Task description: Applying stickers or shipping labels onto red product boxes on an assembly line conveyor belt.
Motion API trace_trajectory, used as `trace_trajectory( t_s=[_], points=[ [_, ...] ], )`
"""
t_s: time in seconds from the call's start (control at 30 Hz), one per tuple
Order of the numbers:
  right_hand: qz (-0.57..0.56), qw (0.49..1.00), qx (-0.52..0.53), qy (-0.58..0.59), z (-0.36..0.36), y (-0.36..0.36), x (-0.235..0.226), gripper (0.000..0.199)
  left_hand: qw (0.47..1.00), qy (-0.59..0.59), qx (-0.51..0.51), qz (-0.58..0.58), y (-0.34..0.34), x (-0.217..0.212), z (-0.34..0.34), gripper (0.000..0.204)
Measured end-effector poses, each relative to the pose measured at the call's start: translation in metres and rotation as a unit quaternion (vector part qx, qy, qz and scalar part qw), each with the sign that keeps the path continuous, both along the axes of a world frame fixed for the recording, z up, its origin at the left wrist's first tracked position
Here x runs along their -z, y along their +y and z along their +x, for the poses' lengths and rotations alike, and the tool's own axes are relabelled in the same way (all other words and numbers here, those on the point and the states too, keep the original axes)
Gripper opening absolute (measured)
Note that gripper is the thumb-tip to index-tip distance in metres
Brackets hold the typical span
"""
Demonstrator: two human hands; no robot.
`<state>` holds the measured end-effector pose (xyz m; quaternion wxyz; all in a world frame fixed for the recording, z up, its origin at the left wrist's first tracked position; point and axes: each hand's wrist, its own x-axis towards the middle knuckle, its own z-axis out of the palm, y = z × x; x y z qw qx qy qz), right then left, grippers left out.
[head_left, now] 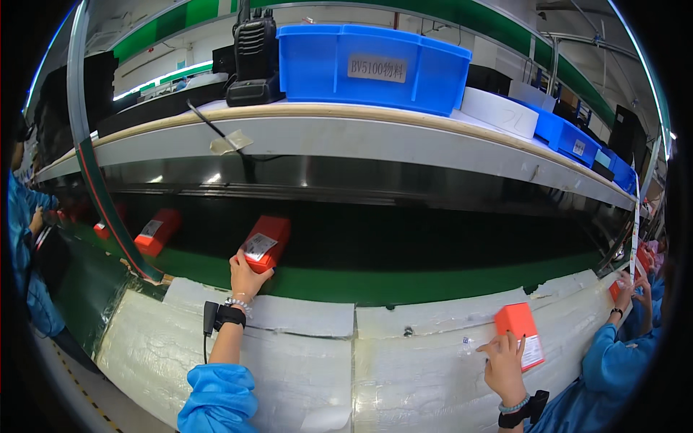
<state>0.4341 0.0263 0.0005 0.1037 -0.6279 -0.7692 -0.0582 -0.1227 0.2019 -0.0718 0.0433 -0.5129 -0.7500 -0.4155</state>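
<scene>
My left hand reaches out to the conveyor belt and grips the near end of a red-orange box, with fingers and thumb on opposite sides. A white label lies on that box's top. On the covered bench at the right, my right hand rests over the left edge of a second red-orange box, its fingers spread. Part of this box's white label shows beside the fingers. Close to the right fingertips is a small square printed mark; whether it is a loose sticker I cannot tell.
More red-orange boxes, one being a labelled box, sit on the green belt to the left. Above runs a shelf with a blue bin and a walkie-talkie. Co-workers in blue sleeves stand at both sides.
</scene>
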Motion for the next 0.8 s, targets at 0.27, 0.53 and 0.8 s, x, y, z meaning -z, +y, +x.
trace_trajectory(
  t_s=[0.27,0.53,0.8],
  points=[
    [-0.109,0.967,-0.157,0.167,-0.062,-0.008,-0.007,0.026,1.0,-0.016,0.019,-0.007,-0.059,-0.053,0.084,0.072],
    [-0.183,0.859,-0.199,0.435,-0.136,-0.028,0.008,0.02,0.968,0.061,0.223,-0.094,-0.229,-0.083,0.187,0.082],
    [-0.136,0.84,-0.057,0.522,-0.147,-0.032,0.025,0.018,0.943,-0.042,0.327,-0.046,-0.274,-0.068,0.241,0.081]
  ],
)
